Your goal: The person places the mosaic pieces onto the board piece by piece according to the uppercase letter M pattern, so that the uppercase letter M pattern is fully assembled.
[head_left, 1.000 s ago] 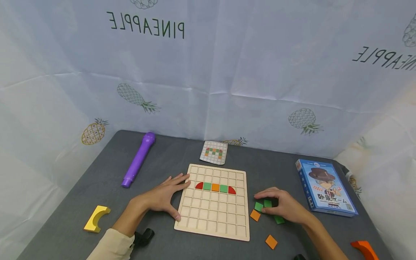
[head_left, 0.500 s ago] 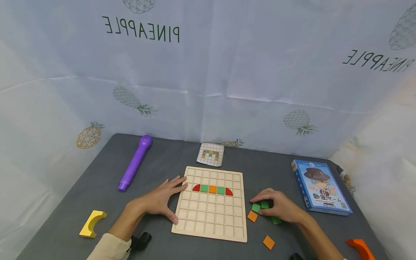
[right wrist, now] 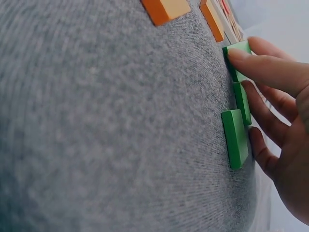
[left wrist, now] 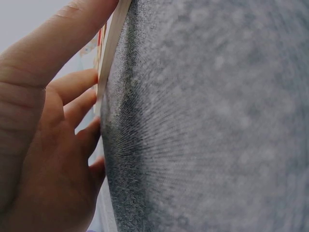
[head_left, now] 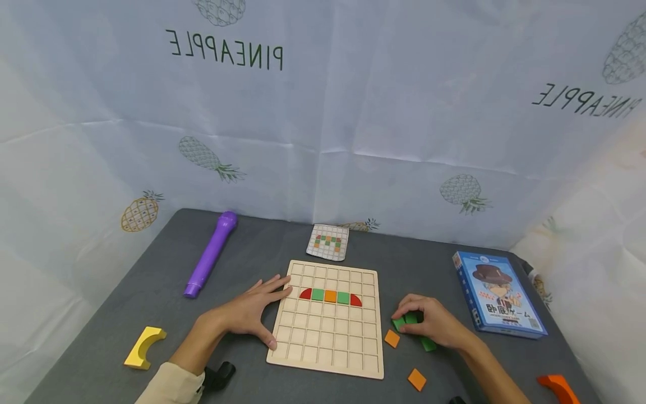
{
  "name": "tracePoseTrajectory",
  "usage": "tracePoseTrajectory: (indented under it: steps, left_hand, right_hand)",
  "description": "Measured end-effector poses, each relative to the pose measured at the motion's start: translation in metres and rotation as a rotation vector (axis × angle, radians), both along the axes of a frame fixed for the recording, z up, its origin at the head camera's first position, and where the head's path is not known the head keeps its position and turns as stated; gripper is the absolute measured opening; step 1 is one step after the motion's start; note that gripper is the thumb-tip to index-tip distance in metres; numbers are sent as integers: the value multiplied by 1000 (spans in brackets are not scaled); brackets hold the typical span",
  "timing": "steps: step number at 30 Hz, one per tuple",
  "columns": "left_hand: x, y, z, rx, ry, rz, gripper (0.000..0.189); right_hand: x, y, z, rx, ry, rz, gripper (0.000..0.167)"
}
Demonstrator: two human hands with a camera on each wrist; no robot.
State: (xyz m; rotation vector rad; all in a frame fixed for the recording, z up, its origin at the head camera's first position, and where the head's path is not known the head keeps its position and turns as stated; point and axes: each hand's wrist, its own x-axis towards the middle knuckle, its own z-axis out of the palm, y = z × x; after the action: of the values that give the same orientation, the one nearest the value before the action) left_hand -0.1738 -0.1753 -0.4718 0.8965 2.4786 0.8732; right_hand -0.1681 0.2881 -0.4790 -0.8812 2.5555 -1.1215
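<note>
My left hand (head_left: 250, 310) rests with spread fingers on the left edge of a wooden grid board (head_left: 348, 359). Across an upper row of the board run a red quarter-round piece (head_left: 305, 293), a green tile (head_left: 318, 294), an orange tile (head_left: 330, 295), another green tile (head_left: 343, 298) and a red piece (head_left: 355, 300). To the board's right, my right hand (head_left: 436, 321) pinches a green square tile (right wrist: 235, 72) between thumb and index finger. Two more green tiles lie under that hand, the nearer one (right wrist: 235, 140) showing well in the right wrist view.
Two loose orange tiles (head_left: 392, 338) lie right of the board. Behind it sits a pattern card (head_left: 327, 243). A purple microphone (head_left: 211, 255) and a yellow arch block (head_left: 144, 348) are on the left; a blue game box (head_left: 499, 294) and an orange arch block (head_left: 559, 388) are on the right.
My right fingers have closed in on the green tile nearest the board, which now sits between thumb and index finger. The left hand stays on the board; the head view shifted slightly.
</note>
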Motion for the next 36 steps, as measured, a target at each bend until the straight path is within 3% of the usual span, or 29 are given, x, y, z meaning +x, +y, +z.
tracePoseTrajectory:
  steps: [6, 19, 28, 36]
  left_hand:
    - [0, 2, 0, -5, 1, -2, 121]
    - [-1, 1, -2, -6, -3, 5, 122]
    - [-1, 1, -2, -6, -6, 10, 121]
    - [0, 0, -3, 2, -6, 6, 120]
  right_hand:
    - [1, 2, -1, 3, 19, -33, 16]
    - [-3, -4, 11, -87, -41, -27, 14]
    - [-11, -14, 17, -49, -42, -69, 22]
    - [-15, -28, 14, -85, -57, -47, 29]
